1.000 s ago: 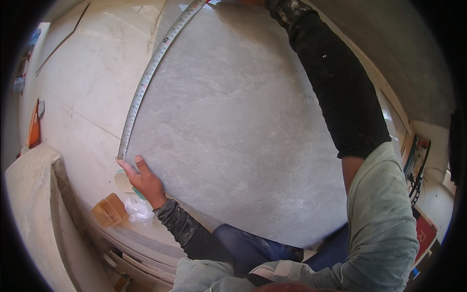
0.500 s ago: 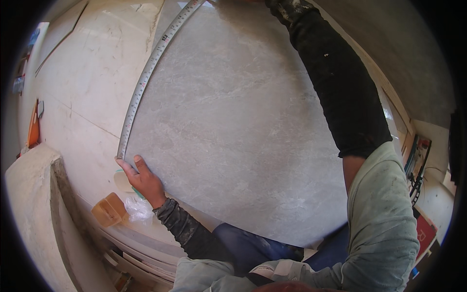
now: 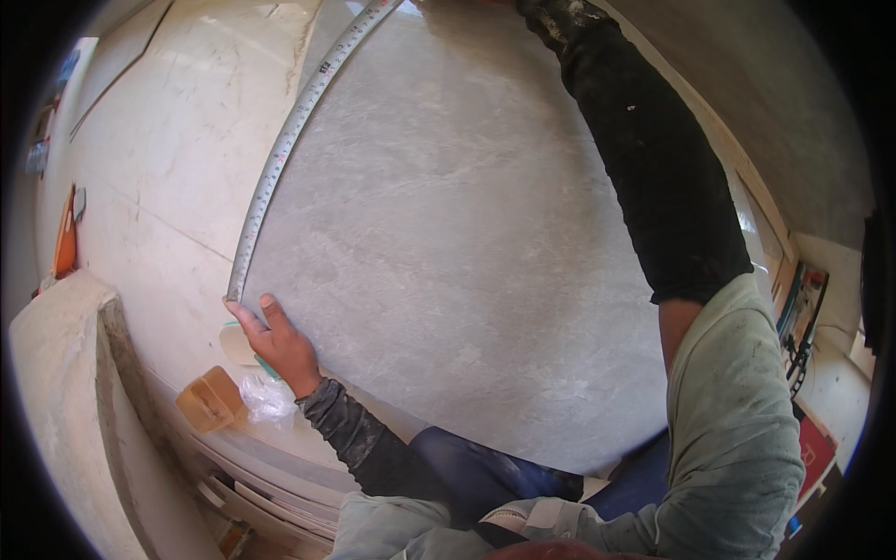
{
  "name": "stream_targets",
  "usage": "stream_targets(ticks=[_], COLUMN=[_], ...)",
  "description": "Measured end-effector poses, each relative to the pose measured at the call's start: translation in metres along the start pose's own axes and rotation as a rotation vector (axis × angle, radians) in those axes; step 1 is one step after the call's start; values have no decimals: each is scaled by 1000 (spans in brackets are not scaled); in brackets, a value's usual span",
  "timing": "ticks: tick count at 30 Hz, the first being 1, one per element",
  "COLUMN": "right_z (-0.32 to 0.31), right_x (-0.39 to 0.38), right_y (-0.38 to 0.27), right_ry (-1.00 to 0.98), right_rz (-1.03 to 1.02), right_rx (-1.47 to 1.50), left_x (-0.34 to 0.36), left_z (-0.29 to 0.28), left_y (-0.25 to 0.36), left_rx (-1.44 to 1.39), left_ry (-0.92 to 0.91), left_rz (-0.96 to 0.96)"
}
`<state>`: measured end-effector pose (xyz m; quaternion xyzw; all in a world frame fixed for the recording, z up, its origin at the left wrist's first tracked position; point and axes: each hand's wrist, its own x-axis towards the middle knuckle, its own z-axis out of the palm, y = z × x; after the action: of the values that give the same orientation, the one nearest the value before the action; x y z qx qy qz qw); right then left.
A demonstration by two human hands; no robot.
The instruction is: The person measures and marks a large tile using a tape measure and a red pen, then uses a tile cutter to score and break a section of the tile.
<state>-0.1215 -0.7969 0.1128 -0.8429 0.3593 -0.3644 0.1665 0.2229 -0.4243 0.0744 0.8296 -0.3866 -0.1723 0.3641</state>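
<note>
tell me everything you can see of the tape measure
The tape measure shows a long, narrow, silvery blade, metal by its look, printed with dark and red markings. Drawn out, it runs along the left side of the grey slab, looking bowed, perhaps from the lens. Its lower end meets the left hand; the upper end leaves the picture.

Right hand (image 3: 478, 3) is being cropped by the top edge (only a sliver is being shown), so its grip is being lost. Far end of the tape measure (image 3: 278, 161) is being cut off too. Pale container (image 3: 235, 343) is being partly hidden by left hand (image 3: 287, 347).
</note>
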Motion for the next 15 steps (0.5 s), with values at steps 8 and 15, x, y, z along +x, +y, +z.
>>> stream_targets(ticks=[8, 15], right_z=[2, -4], right_x=[1, 0], right_y=[5, 2], right_ry=[-8, -41], right_rz=[-51, 8], right_rx=[-95, 73], left_x=[-1, -1], left_z=[1, 2], left_y=[5, 7], left_rx=[-8, -3], left_ry=[-6, -2], left_rz=[-9, 3])
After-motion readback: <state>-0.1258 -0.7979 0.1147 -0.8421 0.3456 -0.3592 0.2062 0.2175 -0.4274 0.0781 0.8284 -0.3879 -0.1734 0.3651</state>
